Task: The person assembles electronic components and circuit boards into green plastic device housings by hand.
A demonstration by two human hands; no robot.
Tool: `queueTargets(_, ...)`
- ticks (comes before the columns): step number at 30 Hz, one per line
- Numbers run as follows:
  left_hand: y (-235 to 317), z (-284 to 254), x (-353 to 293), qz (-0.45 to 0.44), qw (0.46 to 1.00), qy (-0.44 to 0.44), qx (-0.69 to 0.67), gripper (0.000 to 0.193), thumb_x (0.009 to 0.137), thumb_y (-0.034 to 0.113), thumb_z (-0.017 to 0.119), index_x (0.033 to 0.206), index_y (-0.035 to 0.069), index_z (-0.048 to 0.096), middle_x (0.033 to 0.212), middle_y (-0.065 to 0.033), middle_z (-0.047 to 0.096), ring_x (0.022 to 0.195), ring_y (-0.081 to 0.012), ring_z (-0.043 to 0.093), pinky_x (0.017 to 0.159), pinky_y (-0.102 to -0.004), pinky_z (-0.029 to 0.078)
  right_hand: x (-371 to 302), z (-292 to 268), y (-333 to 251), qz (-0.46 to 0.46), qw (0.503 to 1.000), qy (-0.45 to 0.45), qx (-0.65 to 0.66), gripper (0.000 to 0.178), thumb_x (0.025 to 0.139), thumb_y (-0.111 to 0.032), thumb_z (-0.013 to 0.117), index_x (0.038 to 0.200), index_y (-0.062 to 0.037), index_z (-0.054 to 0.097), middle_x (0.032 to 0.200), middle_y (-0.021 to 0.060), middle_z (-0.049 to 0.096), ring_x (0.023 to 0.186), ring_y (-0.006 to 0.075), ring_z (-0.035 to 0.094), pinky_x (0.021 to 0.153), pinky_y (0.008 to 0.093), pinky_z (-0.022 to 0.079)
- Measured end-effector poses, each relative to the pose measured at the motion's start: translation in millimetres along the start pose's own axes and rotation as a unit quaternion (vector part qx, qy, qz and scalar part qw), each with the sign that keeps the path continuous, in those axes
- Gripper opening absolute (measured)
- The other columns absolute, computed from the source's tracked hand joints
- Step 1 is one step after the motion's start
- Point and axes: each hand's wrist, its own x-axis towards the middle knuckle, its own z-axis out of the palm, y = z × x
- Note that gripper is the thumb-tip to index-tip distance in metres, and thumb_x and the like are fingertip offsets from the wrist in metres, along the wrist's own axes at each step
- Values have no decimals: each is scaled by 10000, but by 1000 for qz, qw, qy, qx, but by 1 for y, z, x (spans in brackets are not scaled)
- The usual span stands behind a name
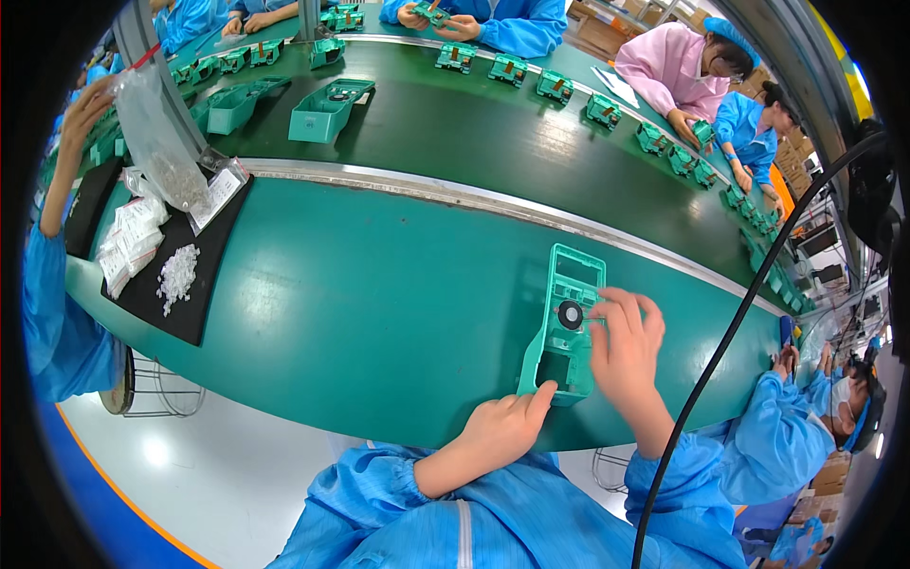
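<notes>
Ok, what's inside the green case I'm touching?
Inside the green case, a round black disc with a pale centre sits near the middle. Your right hand hides part of the right side, your left hand a bit near the bottom; what lies beneath the disc is covered.

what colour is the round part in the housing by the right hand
The round part is black with a pale centre, head view.
</notes>
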Motion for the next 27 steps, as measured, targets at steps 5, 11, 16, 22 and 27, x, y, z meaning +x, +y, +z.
queueTargets(5,-3,1,-1,18,1000,-8,11,357,689,75,528,1037,5,494,539,6,474,454,-108,486,374,-226,377,-26,-1,4,-128,991,-18,22,200,624,-24,507,799,-120,526,959,-20,578,848,242,462,686,364,350)
queueTargets(11,-2,-3,2,-1,1000,-8,-1,305,698,74,579,990,26,505,562,-22,527,453,-141,511,395,-265,399,-25,8,4,-178,978,-102,45,196,626,-31,510,806,-106,528,1011,1,579,847,236,468,656,349,344)
queueTargets(16,0,-5,4,-15,1000,-16,4,309,687,71,585,983,32,505,553,-27,522,452,-147,513,401,-275,406,-13,-4,-7,-266,947,-164,-80,175,672,-142,528,842,-116,492,1026,25,558,893,214,487,653,339,353)
queueTargets(22,-6,-5,4,-12,1000,7,13,277,722,89,548,993,56,507,580,-9,534,470,-132,524,391,-261,411,29,-14,29,-213,968,-90,94,204,622,-1,506,790,-99,568,766,42,604,714,242,541,617,373,423)
queueTargets(27,-15,-7,-1,-22,999,22,17,274,728,72,547,1000,71,514,586,-37,549,492,-156,546,420,-274,430,19,-20,10,-143,982,-44,113,135,656,-88,568,789,-77,582,726,46,585,686,240,536,551,366,398)
